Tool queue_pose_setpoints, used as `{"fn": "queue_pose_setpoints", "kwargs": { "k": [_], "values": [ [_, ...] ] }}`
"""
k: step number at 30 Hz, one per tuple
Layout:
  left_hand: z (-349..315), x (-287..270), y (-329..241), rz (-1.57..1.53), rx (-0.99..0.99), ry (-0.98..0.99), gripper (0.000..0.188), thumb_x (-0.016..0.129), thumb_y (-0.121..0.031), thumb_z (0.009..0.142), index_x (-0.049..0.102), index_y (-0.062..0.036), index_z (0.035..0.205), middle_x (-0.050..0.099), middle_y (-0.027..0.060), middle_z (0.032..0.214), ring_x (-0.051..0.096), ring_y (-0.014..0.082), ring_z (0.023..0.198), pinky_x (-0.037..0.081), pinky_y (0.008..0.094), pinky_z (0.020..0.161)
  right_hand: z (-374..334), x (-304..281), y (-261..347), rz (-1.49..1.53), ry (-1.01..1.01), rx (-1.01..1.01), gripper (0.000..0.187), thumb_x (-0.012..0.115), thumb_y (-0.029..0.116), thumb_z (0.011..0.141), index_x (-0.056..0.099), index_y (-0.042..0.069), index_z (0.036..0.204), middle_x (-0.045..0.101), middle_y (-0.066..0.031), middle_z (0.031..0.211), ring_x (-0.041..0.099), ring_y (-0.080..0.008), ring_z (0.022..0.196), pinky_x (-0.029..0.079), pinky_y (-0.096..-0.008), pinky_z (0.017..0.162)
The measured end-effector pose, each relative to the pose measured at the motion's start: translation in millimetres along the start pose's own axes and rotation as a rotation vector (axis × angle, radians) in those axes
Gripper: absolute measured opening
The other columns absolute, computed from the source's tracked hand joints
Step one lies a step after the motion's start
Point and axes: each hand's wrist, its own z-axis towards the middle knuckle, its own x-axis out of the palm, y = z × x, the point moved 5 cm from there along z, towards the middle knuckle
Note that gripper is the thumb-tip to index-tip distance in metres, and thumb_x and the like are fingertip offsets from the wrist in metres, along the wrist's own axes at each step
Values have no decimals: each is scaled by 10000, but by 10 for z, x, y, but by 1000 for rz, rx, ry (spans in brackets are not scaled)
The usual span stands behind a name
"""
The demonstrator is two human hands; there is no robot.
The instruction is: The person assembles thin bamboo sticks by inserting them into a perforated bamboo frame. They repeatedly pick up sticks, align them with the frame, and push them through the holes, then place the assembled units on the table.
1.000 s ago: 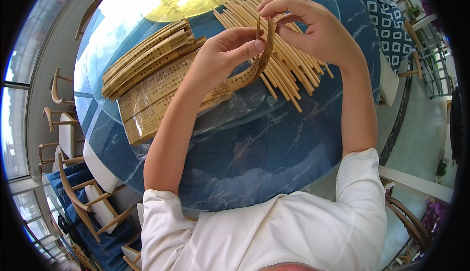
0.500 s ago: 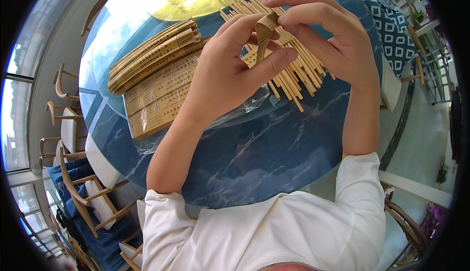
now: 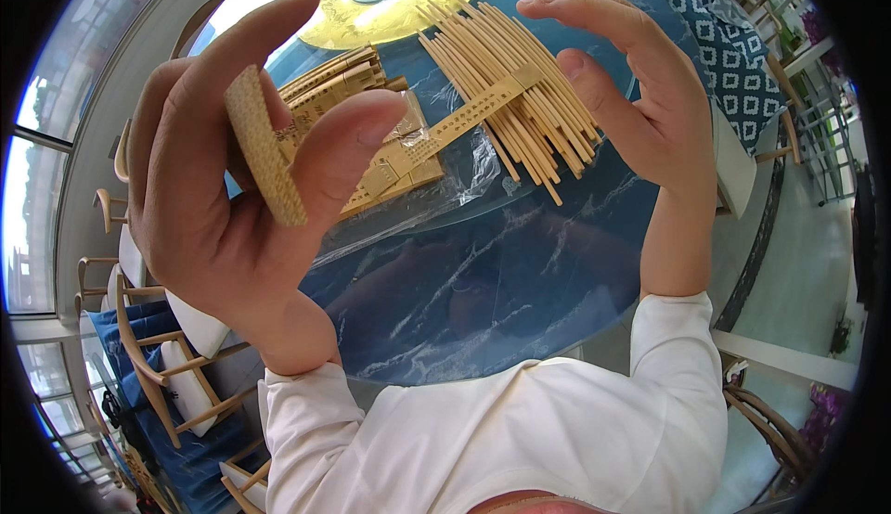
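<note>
My left hand (image 3: 232, 180), raised close to the camera, has its forefinger and thumb spread. A tan strip with a woven-looking surface (image 3: 264, 147) is gripped in the crook behind the thumb. It looks like one end of a paper chopstick sleeve. A printed tan paper sleeve (image 3: 469, 115) runs from behind my left thumb across the loose chopsticks (image 3: 501, 41); whether the two pieces join is hidden. My right hand (image 3: 640, 96) is open at the right of the chopsticks, thumb and fingers apart, close to the sleeve's far end.
Stacked and bundled paper sleeves (image 3: 339, 83) lie left of the chopsticks, with clear plastic wrap (image 3: 473, 175) around the stack. A yellow disc (image 3: 390, 18) is at the back of the blue marbled round table (image 3: 464, 291). Wooden chairs (image 3: 153, 366) stand at the left.
My left hand has moved left and up toward the camera, away from my right hand. The curled strip both hands were at has gone with it. My right fingers have opened.
</note>
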Motion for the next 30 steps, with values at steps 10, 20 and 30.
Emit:
{"fn": "queue_pose_setpoints", "kwargs": {
  "k": [10,20,30],
  "values": [
    [-964,1205,480,149,-259,647,580,816,-525,896,755,-61,1238,714,81,916,714,246,792,601,350,724,-650,850,-474,-380,216,430,181,702,156,987,732,-22,1001,693,-164,1325,592,-332,1341,523,-452,1087],
    [-1464,1386,602,-9,-316,515,457,859,-360,902,749,-68,1237,684,110,1146,649,336,1118,539,447,988,-979,1019,-447,-519,203,536,206,743,180,946,724,-13,874,602,-238,1494,483,-394,1473,425,-487,1212],
    [-1468,1384,688,-161,-394,539,368,807,-315,975,762,-41,1216,681,106,1141,661,282,1087,541,398,954,-881,817,-352,-593,210,562,163,690,108,952,703,-30,865,634,-251,1461,529,-395,1448,471,-475,1166]
  ]
}}
